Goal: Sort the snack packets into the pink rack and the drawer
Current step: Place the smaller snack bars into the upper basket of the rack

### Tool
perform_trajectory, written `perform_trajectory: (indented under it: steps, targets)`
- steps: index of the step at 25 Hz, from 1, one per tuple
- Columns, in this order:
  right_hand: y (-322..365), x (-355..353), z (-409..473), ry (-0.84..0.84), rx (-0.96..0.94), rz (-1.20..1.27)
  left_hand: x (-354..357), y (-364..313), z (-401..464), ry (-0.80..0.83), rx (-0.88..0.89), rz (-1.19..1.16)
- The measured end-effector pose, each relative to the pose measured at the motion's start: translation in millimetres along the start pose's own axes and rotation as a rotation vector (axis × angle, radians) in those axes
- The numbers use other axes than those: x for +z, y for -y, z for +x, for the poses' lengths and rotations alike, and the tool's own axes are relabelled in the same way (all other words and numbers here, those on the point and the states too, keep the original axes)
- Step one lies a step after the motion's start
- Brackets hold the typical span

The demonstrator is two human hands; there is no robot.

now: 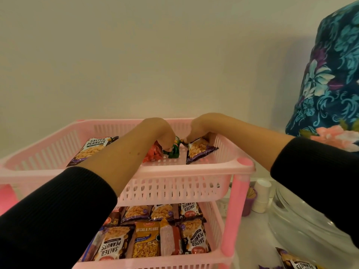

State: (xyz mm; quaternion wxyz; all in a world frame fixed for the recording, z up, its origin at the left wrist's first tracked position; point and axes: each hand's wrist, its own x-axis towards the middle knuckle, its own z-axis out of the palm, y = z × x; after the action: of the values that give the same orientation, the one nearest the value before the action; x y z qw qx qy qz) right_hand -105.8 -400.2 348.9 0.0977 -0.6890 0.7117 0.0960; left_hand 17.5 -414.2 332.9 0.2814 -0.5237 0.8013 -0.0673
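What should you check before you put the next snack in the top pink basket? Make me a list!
1. Room in the top basket: ok, bare floor shows between the packets.
2. Left hand free: not ok, its fingers are on the green packet.
3. Right hand free: not ok, it pinches the top of a peanut packet.
4. Packets lying flat: not ok, the green one is bunched up and the orange packet is partly under the left hand.
5. More packets left to sort: ok, one lies on the table at lower right.
6. Drawer ready: cannot tell, it is out of view.
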Motion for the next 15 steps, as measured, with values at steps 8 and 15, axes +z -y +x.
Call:
perform_trajectory:
  steps: [8,15]
  targets:
    - [5.1,8.2,11.7,-0.153,0.066,0.331,-1.3,-0.8,-1.9,-0.013,0.014,0.041]
    - [0.5,-6.0,4.9,-0.428,-0.141,0.047,-1.7,-2.0,-4.6,0.003,-0.003,0.058]
